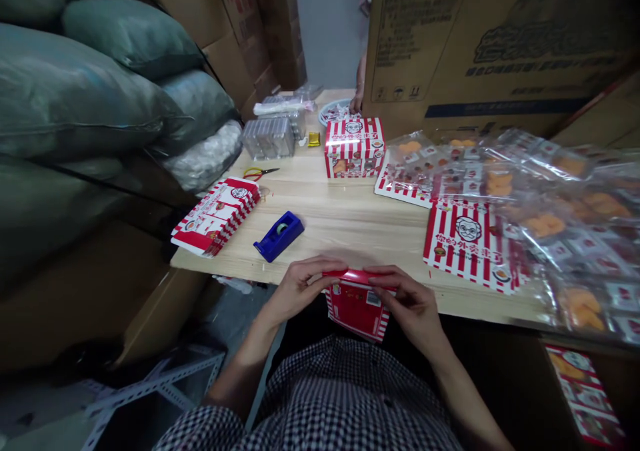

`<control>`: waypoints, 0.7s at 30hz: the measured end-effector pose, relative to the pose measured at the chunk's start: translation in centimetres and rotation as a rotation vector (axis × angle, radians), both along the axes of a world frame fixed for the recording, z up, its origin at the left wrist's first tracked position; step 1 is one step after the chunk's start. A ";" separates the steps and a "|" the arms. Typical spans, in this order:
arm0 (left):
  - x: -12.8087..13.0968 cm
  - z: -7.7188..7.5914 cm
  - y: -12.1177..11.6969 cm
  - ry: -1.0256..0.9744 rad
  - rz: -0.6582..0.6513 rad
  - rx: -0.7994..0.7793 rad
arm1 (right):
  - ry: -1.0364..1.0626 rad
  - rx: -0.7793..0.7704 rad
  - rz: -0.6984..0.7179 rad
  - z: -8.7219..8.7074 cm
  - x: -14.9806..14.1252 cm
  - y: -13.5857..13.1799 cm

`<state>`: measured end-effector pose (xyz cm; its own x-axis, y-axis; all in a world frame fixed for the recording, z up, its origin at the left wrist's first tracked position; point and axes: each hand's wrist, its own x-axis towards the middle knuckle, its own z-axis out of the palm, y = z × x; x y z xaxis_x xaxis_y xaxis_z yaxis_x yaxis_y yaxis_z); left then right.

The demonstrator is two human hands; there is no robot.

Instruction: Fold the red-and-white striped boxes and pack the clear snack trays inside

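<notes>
Both hands grip one small red-and-white striped carton (pixel 357 308) just in front of the near edge of the wooden table (pixel 350 221). My left hand (pixel 303 284) pinches its top left corner with curled fingers. My right hand (pixel 406 299) closes on the top right edge. The carton hangs below the tabletop, over my checked shirt.
A stack of flat striped cartons (pixel 216 215) lies at the left edge beside a blue tape dispenser (pixel 278 235) and scissors (pixel 260 171). An assembled striped box (pixel 354 146) stands at the back. Clear bags of small items (pixel 545 204) cover the right. Another person's hand (pixel 356 103) shows at the far end.
</notes>
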<state>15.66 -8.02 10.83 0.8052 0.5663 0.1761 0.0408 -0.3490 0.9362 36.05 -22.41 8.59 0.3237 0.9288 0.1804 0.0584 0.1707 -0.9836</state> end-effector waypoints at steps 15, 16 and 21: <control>-8.8 -3.5 9.8 0.299 0.752 -0.055 | 0.035 -0.142 -0.082 -2.2 0.4 1.1; -9.5 -3.8 11.0 0.327 0.726 -0.102 | 0.037 -0.142 -0.089 -2.2 0.4 1.0; -10.6 -4.5 13.4 0.336 0.531 -0.307 | 0.062 -0.143 -0.101 -2.5 0.3 0.8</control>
<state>5.02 5.39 6.31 0.3884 0.8827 -0.2645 0.4369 0.0763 0.8963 36.34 -21.60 6.12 0.4231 0.9057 0.0258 0.0064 0.0255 -0.9997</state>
